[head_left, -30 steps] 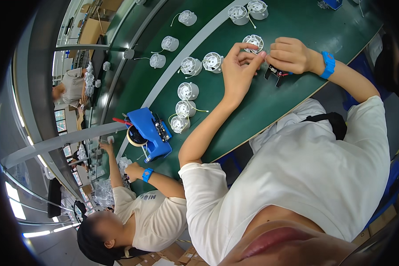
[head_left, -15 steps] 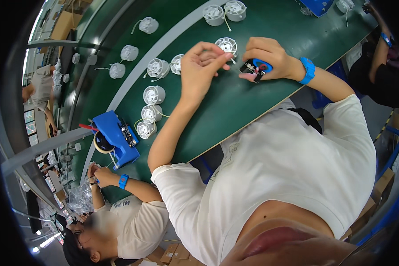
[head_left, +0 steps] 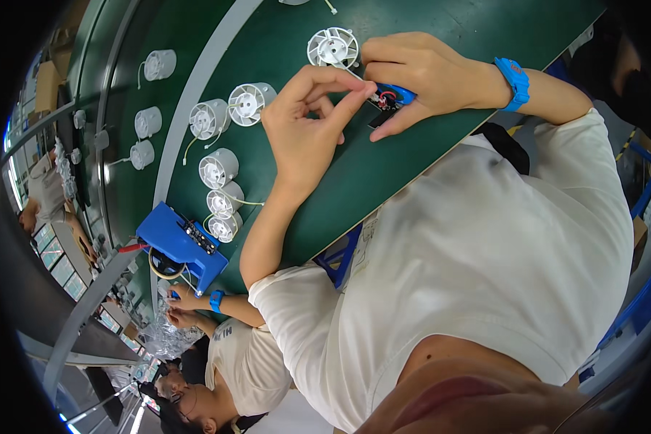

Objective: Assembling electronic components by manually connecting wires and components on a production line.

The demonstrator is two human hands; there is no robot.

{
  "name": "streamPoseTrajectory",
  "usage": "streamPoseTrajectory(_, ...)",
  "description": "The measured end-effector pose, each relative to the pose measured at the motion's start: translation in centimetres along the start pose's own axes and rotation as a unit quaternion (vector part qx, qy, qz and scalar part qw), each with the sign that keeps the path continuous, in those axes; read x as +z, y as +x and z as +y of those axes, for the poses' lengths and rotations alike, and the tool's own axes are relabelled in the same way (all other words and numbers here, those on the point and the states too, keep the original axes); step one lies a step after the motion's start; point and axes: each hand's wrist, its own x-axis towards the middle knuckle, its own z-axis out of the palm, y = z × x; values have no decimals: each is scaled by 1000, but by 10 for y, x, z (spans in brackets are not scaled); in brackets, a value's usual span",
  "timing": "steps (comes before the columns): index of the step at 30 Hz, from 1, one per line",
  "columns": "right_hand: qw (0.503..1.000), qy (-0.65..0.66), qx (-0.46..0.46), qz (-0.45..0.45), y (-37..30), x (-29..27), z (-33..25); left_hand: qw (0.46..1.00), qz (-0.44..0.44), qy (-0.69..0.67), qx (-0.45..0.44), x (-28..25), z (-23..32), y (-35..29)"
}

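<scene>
1. Gripping a small blue-and-black device (head_left: 403,95) in the right hand (head_left: 430,74), over the green table (head_left: 372,170).
2. Pinching the lead (head_left: 349,70) from a white fan (head_left: 333,48) in the left hand (head_left: 304,119), close beside the device.
3. To see in the blue holder (head_left: 168,230): dark circuit boards (head_left: 197,237), with a roll (head_left: 165,265) alongside.

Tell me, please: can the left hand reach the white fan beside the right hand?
Probably yes: the fan stands just beyond the left hand with only a wire seen between them, though the fingertips are pinched.
</scene>
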Motion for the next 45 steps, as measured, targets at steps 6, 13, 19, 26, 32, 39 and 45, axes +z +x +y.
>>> streamPoseTrajectory(6,1000,-6,15,-14,-3,-1,2,1000,4,2,-5,1,-4,1)
streamPoseTrajectory(13,1000,-11,15,-3,-2,-3,3,1000,8,3,-2,2,-6,4)
streamPoseTrajectory(19,1000,-10,10,11,-3,-1,6,1000,7,-15,-26,2,-5,7)
streamPoseTrajectory(26,1000,-21,12,-9,-5,-3,8,999,-1,-22,-26,4,-8,12)
streamPoseTrajectory(32,1000,-17,4,-3,-5,-1,9,996,-54,-33,-69,-5,-6,15)
streamPoseTrajectory(39,1000,-1,1,18,-4,-2,8,988,-70,-117,-79,-4,-9,15)
streamPoseTrajectory(45,1000,26,0,14,-4,-2,6,992,-92,-82,-30,-5,-12,13)
